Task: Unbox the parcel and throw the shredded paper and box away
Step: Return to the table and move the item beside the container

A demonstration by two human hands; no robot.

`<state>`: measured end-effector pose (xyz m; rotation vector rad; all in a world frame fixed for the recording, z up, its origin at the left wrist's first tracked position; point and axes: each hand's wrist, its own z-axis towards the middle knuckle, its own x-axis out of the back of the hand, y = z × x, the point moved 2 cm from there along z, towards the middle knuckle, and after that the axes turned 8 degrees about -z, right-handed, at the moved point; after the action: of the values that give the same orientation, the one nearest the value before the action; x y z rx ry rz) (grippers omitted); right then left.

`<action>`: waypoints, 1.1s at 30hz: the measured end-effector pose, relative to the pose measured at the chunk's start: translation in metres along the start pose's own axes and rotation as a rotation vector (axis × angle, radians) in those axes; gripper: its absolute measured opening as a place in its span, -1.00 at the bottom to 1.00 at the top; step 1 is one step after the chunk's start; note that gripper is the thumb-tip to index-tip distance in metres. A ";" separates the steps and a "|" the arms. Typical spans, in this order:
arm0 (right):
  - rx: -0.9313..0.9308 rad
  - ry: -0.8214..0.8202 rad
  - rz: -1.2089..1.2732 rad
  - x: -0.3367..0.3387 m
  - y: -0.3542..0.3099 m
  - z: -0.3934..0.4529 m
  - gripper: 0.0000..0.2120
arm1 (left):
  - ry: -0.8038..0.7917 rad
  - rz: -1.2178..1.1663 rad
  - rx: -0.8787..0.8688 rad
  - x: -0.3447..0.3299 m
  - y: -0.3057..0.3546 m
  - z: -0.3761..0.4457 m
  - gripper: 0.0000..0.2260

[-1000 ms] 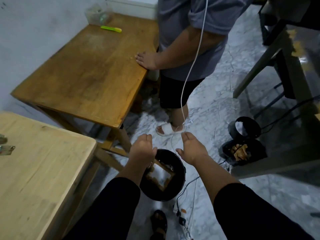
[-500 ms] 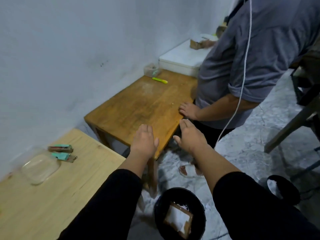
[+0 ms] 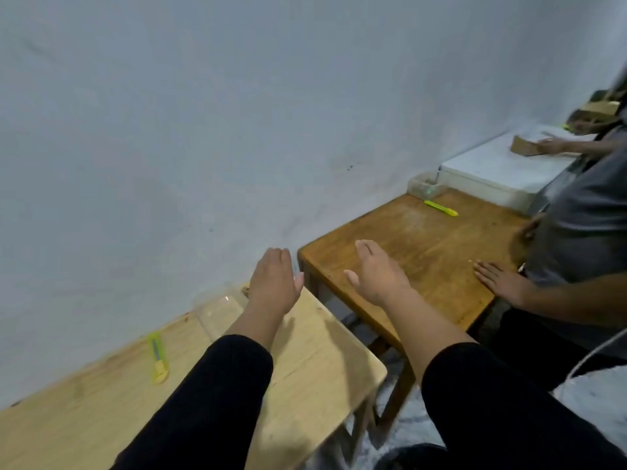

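Note:
My left hand (image 3: pixel 275 283) is held out flat above the far end of the light wooden table (image 3: pixel 322 378), fingers extended and holding nothing. My right hand (image 3: pixel 376 273) is also flat and bare, hovering over the near corner of the darker brown table (image 3: pixel 417 245). A yellow-green box cutter (image 3: pixel 158 357) lies on the light table to the left of my left arm. A clear plastic container (image 3: pixel 220 312) sits by the wall, partly behind my left forearm. At the far right a brown cardboard box (image 3: pixel 524 146) rests on a white surface (image 3: pixel 492 171) under another person's hand.
Another person in a grey shirt (image 3: pixel 587 239) stands at the right with a hand (image 3: pixel 498 278) flat on the brown table. A green cutter (image 3: pixel 440 208) and a small clear container (image 3: pixel 424 185) lie at that table's far end. A blue-grey wall runs along the left.
The view has swung up and left, away from the black bin on the floor, which is out of sight now. Both my hands rose with it and stay bare.

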<state>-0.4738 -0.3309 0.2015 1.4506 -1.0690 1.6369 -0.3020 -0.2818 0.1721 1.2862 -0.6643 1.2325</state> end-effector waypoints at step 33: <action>0.412 -0.313 0.319 -0.269 -0.112 0.176 -0.23 | -0.020 -0.435 0.765 -0.112 -0.198 -0.053 -0.24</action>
<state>-0.2626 -0.4369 -0.0433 1.9321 -1.2337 1.9850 -0.1639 -0.2332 -0.0096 1.9417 0.1203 1.1347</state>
